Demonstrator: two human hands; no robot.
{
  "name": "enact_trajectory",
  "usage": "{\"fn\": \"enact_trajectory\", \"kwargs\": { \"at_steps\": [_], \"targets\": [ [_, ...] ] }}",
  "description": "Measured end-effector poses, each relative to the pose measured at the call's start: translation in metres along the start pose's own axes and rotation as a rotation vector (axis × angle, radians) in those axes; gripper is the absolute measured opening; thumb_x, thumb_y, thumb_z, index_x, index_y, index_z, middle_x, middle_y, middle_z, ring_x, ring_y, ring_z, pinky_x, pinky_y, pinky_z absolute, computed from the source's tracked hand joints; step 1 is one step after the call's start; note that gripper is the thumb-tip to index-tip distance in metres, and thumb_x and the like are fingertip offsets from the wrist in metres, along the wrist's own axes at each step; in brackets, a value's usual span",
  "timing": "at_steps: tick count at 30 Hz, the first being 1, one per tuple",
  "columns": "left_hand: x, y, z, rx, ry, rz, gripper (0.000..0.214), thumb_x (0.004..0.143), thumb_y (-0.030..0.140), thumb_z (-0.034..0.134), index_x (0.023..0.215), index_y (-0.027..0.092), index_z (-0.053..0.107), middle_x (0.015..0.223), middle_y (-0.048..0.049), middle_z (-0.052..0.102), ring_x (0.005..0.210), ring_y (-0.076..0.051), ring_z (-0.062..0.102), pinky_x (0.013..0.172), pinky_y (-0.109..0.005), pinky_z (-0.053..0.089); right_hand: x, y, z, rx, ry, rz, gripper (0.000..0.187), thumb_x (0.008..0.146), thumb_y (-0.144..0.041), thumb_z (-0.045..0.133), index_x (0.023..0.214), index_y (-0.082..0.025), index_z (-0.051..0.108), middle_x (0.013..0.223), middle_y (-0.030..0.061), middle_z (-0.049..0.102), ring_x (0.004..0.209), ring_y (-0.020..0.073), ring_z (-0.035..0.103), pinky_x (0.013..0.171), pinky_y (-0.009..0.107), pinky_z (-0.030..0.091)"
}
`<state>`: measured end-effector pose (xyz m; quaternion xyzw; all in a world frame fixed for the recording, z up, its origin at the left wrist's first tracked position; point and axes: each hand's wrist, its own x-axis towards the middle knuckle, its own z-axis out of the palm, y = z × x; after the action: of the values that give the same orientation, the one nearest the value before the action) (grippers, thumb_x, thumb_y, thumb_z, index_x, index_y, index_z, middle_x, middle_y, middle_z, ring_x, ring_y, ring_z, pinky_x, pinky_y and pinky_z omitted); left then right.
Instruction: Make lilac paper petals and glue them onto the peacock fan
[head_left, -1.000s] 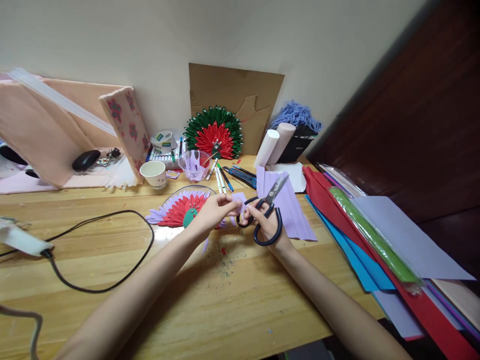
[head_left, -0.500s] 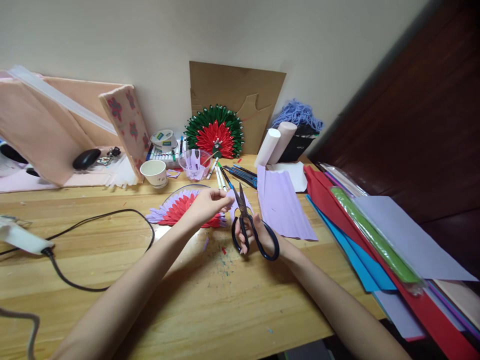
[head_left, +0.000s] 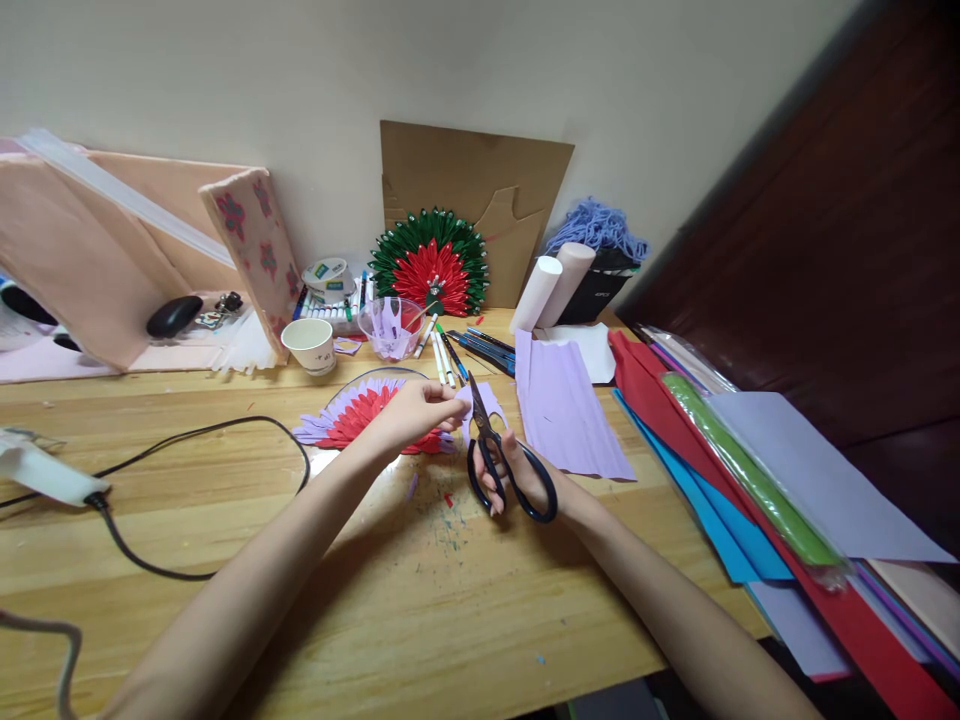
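Note:
My right hand (head_left: 511, 474) is closed around the looped handles of black scissors (head_left: 541, 490), whose blades point away from me and look closed or nearly so. Between finger and thumb, my left hand (head_left: 421, 408) pinches a small piece of purple crepe paper (head_left: 463, 402) beside the blades. More purple paper (head_left: 493, 398) shows behind the blades; whether it is the same piece I cannot tell. Partly hidden by my left hand and forearm lies a fan of red and purple paper petals (head_left: 352, 420). To the right is a larger purple crepe sheet (head_left: 570, 410).
A green and red petal fan (head_left: 431, 262) leans on cardboard (head_left: 480, 160). A paper cup (head_left: 309, 346), a clear bowl (head_left: 390, 328) with purple scraps, and pens (head_left: 484, 352) stand or lie at the back. Coloured paper (head_left: 720, 500) covers the right side; a black cable (head_left: 202, 432) curves at left.
The scissors' blades have come together from a slightly spread position, and the handles have shifted a little. My left hand stays almost where it was.

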<state>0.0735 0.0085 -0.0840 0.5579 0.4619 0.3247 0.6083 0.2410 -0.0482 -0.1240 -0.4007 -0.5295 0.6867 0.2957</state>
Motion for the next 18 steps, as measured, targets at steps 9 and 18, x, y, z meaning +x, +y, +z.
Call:
{"fn": "enact_trajectory", "kwargs": {
  "at_steps": [9,18],
  "targets": [
    [-0.0008,0.0034,0.0000,0.014,0.012,-0.013,0.008,0.059,0.020,0.066,0.054,0.015,0.063,0.052,0.0006,0.056,0.051,-0.009,0.049,0.054,-0.020,0.041,0.0043,0.0004,0.0005,-0.005,0.015,-0.009,0.069,0.056,-0.084,0.037,0.065,-0.017,0.046,0.046,-0.0077,0.041,0.030,0.0054,0.041,0.031,0.017,0.035],
    [0.0026,0.0003,-0.0047,0.003,0.013,-0.001,0.014,0.060,0.025,0.067,0.053,0.015,0.060,0.053,0.0009,0.056,0.051,-0.008,0.049,0.055,-0.020,0.043,0.0045,0.0033,-0.0014,-0.043,0.058,-0.015,0.067,0.058,-0.082,0.041,0.066,-0.016,0.046,0.044,-0.0084,0.040,0.028,0.0044,0.039,0.029,0.017,0.034]
  ]
}}
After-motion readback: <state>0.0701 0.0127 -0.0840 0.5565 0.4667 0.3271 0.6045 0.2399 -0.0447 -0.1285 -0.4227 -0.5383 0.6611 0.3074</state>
